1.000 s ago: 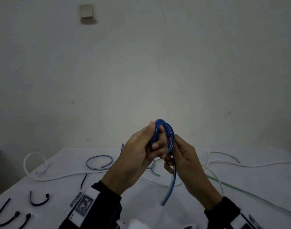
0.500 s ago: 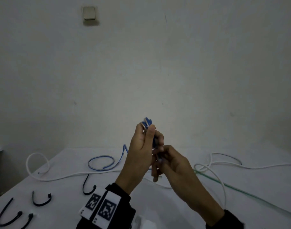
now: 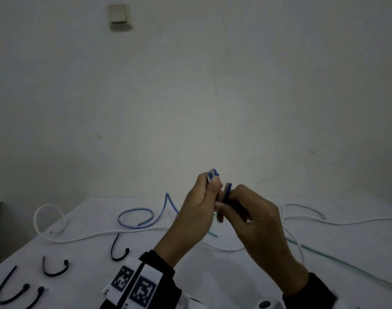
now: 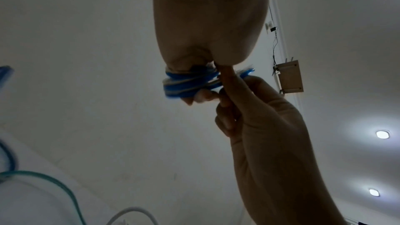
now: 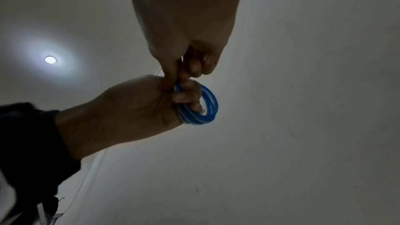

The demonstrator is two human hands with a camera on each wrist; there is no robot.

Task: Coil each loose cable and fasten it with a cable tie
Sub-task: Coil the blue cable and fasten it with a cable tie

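Observation:
Both hands hold a small blue-and-white cable coil (image 3: 227, 188) up above the white table (image 3: 212, 275). My left hand (image 3: 209, 186) grips one side of the coil (image 5: 208, 105), its fingers curled through the loops. My right hand (image 3: 226, 206) pinches the coil (image 4: 188, 83) from the other side with thumb and forefinger. In the head view the hands hide most of the coil. A loose blue cable stretch (image 3: 134, 217) loops on the table and rises behind my left hand; whether it joins the coil is hidden. Several black cable ties (image 3: 119, 248) lie open at front left.
A long white cable (image 3: 57, 239) runs across the table from a loop at far left. A green cable (image 3: 346, 262) and more white cable (image 3: 313, 219) trail to the right. A wall rises just behind the table's far edge.
The coil turned from face-on to nearly edge-on between my hands. The blue tail that hung below the hands is gone from view. My left wrist rolled, showing its marker band.

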